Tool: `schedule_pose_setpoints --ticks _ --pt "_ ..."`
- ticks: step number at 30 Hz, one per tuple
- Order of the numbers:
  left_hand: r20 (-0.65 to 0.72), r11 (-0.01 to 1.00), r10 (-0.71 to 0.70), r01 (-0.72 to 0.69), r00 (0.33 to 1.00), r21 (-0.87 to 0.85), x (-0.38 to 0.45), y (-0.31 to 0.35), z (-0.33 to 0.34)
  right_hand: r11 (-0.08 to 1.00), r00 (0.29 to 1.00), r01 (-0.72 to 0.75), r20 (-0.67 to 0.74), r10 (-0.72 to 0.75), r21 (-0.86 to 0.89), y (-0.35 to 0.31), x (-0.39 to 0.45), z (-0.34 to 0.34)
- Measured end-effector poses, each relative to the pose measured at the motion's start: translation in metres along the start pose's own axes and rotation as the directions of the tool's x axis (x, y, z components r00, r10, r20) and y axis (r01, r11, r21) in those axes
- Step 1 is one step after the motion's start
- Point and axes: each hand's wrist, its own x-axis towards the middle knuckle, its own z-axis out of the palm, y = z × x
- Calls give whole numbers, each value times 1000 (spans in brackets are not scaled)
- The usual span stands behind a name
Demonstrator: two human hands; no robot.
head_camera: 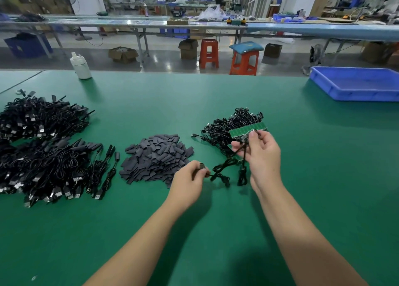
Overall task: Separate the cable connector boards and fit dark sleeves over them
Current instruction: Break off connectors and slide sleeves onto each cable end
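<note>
Black finished cables [43, 152] fill the mat's left edge; many sleeves [156, 159] wait. Right hand [262, 156] holds a board strip [247, 131]; left hand [190, 179] pinches a plug [202, 166].

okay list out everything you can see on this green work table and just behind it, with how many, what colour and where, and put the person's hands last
Table: one, green mat, fills the foreground.
Finished cables: large pile, black, table's left side.
Dark sleeves: one heap, dark grey, centre, left of the hands.
Unsleeved cables: smaller tangle, black, right of centre, behind the right hand.
Connector board strip: one, green, on that tangle at the right hand's fingertips.
Tray: one, blue, far right.
Bottle: one, white, far left edge.
Stools: two, orange-red, on the floor behind the table.
Left hand: grip pinching a cable plug, near the sleeves.
Right hand: grip holding black cable below the strip.
</note>
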Motion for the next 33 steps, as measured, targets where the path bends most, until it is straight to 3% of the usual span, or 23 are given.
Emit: schedule_pose_setpoints --ticks 2,4,8,10,11,13,15,18,22,26,27,28,29,31,33 --pt "23 945 -121 122 992 -304 0 0 -4 999 1000 17 -27 -16 27 -7 6 -5" --pt "55 853 -180 183 982 -489 -2 3 -8 999 998 27 -53 -25 34 -10 12 -11" --pt "77 836 -211 220 975 -503 -6 3 -16 999 999 -5 -52 3 -37 -6 29 -25" --pt "67 839 -237 239 969 -490 -6 2 -18 975 998 -52 30 60 -215 4 39 -32" --pt "56 845 -251 247 966 -474 -6 2 -18 925 993 -52 80 88 -378 11 43 -35" --pt "39 877 -260 253 965 -409 -7 2 -18 698 966 61 217 138 -713 26 48 -40" --pt "27 917 -248 244 968 -317 -9 1 -15 489 921 200 333 203 -849 44 50 -40" --pt "-3 939 -243 235 970 -251 -10 1 -9 383 892 232 353 283 -894 69 50 -39" --pt "-32 915 -308 287 951 -285 -10 -2 -1 317 884 240 341 320 -918 96 45 -35" --pt "-121 971 -239 234 964 -55 -7 -12 0 94 892 403 414 182 -910 113 33 -32" --pt "-116 972 -234 227 965 -67 -7 -14 -1 93 890 432 440 119 -897 116 29 -31" --pt "-99 964 -247 235 964 -122 -7 -16 -2 169 893 424 442 86 -890 116 24 -29" --pt "-81 951 -272 255 959 -177 -7 -18 -4 338 904 357 413 110 -871 114 17 -26" --pt "-69 918 -323 294 944 -266 -6 -22 -7 663 871 59 363 332 -746 111 0 -16" --pt "-30 862 -377 339 926 -375 -6 -25 -7 774 785 -171 390 481 -610 113 -15 -9"
